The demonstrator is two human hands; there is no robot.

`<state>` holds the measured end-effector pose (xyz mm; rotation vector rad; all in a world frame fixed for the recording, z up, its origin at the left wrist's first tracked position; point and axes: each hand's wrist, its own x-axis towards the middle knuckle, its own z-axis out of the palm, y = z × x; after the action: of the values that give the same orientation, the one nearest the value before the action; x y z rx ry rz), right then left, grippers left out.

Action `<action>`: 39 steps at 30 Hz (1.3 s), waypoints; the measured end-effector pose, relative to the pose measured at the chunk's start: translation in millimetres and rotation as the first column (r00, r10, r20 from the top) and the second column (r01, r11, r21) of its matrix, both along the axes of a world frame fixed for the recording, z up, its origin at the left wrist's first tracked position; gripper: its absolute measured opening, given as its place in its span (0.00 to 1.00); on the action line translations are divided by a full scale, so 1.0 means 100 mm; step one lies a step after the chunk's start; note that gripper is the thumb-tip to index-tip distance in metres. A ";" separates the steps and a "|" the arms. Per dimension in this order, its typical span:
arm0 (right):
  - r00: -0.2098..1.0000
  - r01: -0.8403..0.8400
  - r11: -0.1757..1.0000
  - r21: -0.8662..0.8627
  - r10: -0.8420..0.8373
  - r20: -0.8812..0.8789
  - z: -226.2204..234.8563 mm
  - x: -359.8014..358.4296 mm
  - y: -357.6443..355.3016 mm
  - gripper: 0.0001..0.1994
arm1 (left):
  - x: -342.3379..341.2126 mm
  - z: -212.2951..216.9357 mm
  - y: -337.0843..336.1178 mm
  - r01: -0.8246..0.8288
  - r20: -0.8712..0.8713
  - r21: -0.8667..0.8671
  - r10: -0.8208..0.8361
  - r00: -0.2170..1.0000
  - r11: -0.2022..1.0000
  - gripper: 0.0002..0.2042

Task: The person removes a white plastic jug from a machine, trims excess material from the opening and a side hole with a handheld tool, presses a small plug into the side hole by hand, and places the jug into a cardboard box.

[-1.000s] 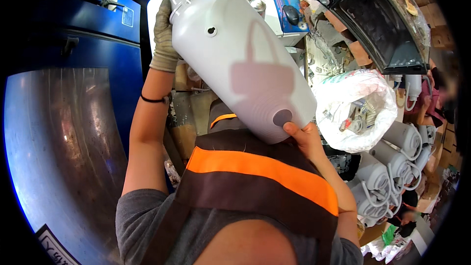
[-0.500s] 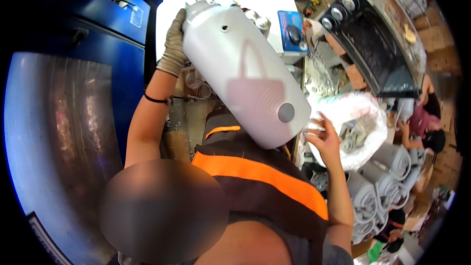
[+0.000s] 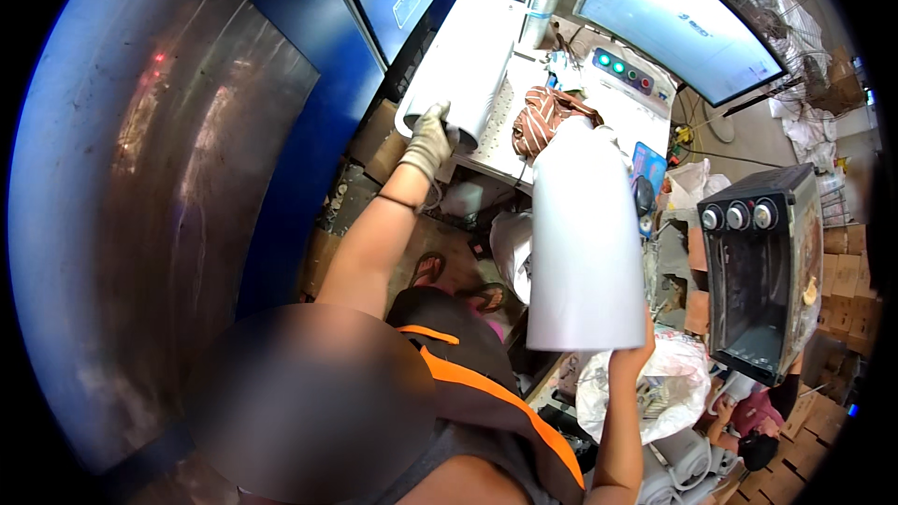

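My right hand (image 3: 631,355) grips the lower end of a tall white bottle-shaped canister (image 3: 580,243) and holds it upright in front of my chest. My gloved left hand (image 3: 428,142) reaches forward and closes around the near end of a second white cylinder (image 3: 460,79), which lies on the white worktable (image 3: 510,145). A black band circles my left wrist. My dark vest with an orange stripe (image 3: 486,393) fills the lower middle.
A blue machine (image 3: 374,0) and a curved metal sheet (image 3: 140,206) stand at the left. A striped cloth (image 3: 547,112), a panel with green lights (image 3: 622,70) and a monitor (image 3: 678,14) lie ahead. A black toaster oven (image 3: 762,281), a plastic bag (image 3: 655,393) and another person (image 3: 753,430) are at the right.
My left hand has let go of the top of the big canister and taken the cylinder on the table. My right hand alone now holds the canister, turned upright.
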<state>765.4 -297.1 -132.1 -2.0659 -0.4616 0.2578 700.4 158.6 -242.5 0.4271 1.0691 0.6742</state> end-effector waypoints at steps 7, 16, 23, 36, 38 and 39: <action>0.992 0.090 0.996 0.015 -0.091 0.086 -0.50 0.48 1.56 0.19 | -0.78 1.35 -0.31 -0.060 0.526 0.165 -0.037 0.850 0.984 0.15; 0.956 0.055 0.984 0.169 -0.100 0.275 -1.63 0.28 3.75 0.24 | -2.77 1.40 -1.07 0.414 0.070 0.061 -0.418 0.906 0.908 0.09; 0.953 -0.034 0.999 0.034 0.023 0.301 -2.34 -0.01 3.80 0.22 | -2.96 0.93 -1.16 0.126 -0.001 -0.417 -0.138 0.990 0.900 0.15; 0.944 -0.052 0.995 0.081 0.022 0.329 -2.32 -0.03 3.83 0.22 | -2.90 0.55 -1.15 0.063 -0.029 -0.411 -0.083 0.996 0.909 0.09; 0.957 -0.063 0.996 0.057 0.044 0.287 -2.28 -0.03 3.82 0.23 | -2.88 0.54 -1.16 0.076 -0.009 -0.427 -0.089 0.996 0.901 0.08; 0.963 -0.068 0.997 0.046 0.054 0.263 -2.25 -0.03 3.82 0.23 | -2.85 0.55 -1.17 0.069 -0.013 -0.443 -0.084 0.996 0.894 0.08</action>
<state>762.0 85.0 -356.7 -2.0424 -0.6860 0.0062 415.1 41.9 -188.0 0.0833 1.1910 0.3367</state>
